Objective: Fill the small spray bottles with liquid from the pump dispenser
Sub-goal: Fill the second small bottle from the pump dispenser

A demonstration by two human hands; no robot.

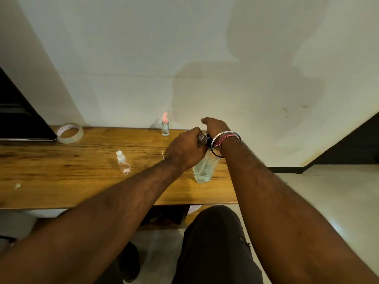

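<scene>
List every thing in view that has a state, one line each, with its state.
Large clear plastic pump dispenser: upright on table, part full.
Small clear bottle in left hand: held at dispenser's top.
Left hand: grips that bottle.
Right hand: over pump head.
Small pink-capped spray bottle: upright, capped.
Small white-capped clear spray bottle: capped, looks empty.

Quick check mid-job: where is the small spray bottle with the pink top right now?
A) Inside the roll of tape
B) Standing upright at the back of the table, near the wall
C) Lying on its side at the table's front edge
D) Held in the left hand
B: the pink-topped bottle stands upright at the back of the table, near the wall, clear of both hands.
</scene>
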